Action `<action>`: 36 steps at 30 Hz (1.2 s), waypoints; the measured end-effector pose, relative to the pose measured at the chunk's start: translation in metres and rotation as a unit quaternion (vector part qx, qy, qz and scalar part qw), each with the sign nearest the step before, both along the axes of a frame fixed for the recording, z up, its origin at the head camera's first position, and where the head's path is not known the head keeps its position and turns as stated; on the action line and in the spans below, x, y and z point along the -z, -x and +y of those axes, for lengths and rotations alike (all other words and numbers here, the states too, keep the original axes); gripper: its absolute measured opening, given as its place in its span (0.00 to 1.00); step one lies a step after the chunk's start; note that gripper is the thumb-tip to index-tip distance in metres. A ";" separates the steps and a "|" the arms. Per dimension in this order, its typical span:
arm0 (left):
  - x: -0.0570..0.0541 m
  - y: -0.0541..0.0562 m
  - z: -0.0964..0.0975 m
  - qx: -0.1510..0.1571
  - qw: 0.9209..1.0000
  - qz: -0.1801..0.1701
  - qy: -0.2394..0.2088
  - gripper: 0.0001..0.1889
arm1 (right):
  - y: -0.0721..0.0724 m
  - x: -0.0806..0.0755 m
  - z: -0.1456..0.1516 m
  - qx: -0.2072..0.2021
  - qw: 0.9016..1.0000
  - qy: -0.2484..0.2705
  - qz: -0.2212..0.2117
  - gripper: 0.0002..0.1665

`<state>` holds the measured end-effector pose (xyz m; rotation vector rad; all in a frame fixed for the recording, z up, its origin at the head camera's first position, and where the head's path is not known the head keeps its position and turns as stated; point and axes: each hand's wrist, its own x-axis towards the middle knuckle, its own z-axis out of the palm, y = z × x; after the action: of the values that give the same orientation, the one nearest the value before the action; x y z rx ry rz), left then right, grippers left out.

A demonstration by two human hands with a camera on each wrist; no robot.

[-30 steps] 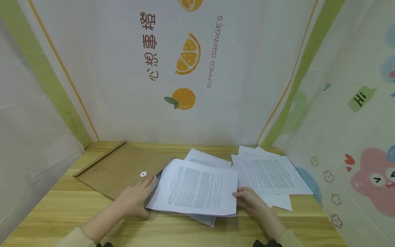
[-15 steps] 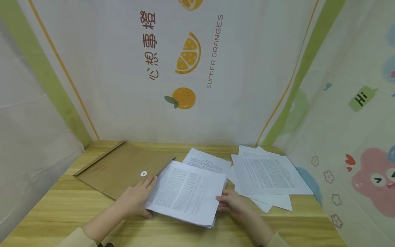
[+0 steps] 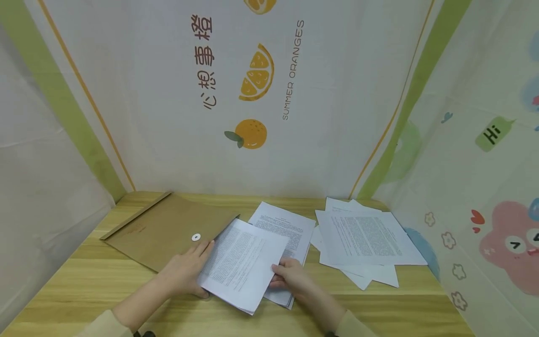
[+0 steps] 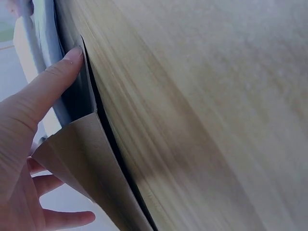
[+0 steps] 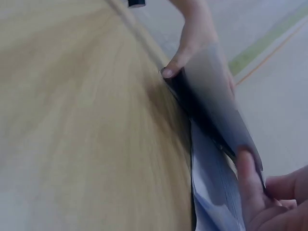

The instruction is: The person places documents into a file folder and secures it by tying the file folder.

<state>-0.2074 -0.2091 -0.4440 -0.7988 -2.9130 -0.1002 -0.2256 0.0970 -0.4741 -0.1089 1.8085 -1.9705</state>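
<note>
A brown kraft document envelope point(image 3: 168, 224) with a white button disc lies at the left, its mouth towards the middle. My left hand point(image 3: 185, 271) holds that mouth: the fingers rest on the top panel and the thumb point(image 4: 60, 72) presses inside the lower edge, leaving a gap. With my right hand point(image 3: 292, 278) I pinch the right edge of a stack of printed papers point(image 3: 246, 262), thumb on top. This stack tilts at the mouth, its left end at or inside the opening; how deep is hidden. Beneath it lies another paper stack point(image 3: 286, 227).
Several loose printed sheets point(image 3: 366, 234) lie fanned at the right of the wooden table point(image 3: 337, 318). A printed curtain point(image 3: 320, 154) hangs behind, with more cloth along both sides.
My right hand has moved left with the held papers, turning them clockwise towards the envelope mouth. More of the stack beneath now shows. The left hand and envelope have hardly moved.
</note>
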 end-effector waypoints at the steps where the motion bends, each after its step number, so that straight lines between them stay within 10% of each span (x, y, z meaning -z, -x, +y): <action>1: 0.000 0.000 0.000 0.000 1.000 -0.002 -0.001 0.68 | 0.001 -0.001 -0.002 -0.011 1.000 -0.016 0.008 0.17; 12: 0.001 0.000 -0.003 0.003 1.000 -0.018 -0.017 0.69 | 0.014 -0.013 -0.032 -0.009 0.993 -0.108 0.055 0.10; 36: -0.003 0.002 -0.006 0.017 0.999 -0.024 -0.032 0.68 | 0.031 -0.010 -0.096 0.057 0.998 -0.027 0.027 0.06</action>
<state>-0.2095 -0.2152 -0.4412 -0.8477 -2.9254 -0.2184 -0.2564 0.0013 -0.4641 -0.0424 1.9401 -2.0104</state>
